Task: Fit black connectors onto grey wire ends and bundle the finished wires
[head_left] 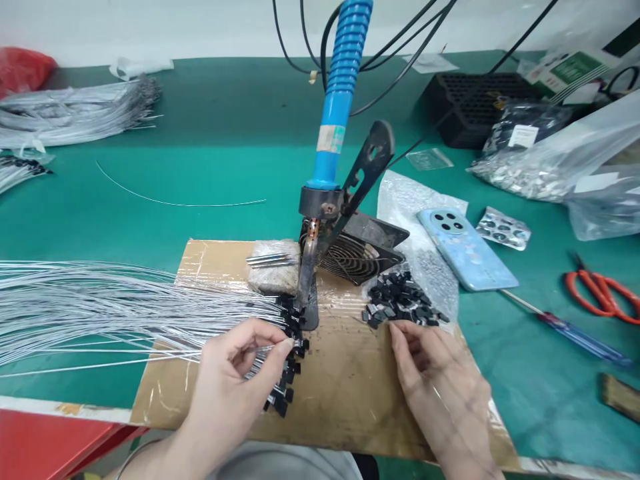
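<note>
My left hand (244, 380) is closed in a pinch at the end of a thin white wire, over a bundle of such wires (150, 310). Small black end pieces (286, 383) tip the wires in a row along the cardboard. My right hand (440, 387) rests at the near edge of a pile of small black parts (403, 299). Its thumb and fingers are pressed together, and whatever is between them is hidden. Between the hands a blue-handled soldering iron (327, 133) points tip down in a black metal stand (367, 170).
A cardboard sheet (345, 387) lies under the work. Behind the iron is a black fan (355, 257). To the right are a light blue phone (465, 250), a screwdriver (580, 333) and red-handled scissors (603, 293). More wire bundles (75, 110) lie at the back left.
</note>
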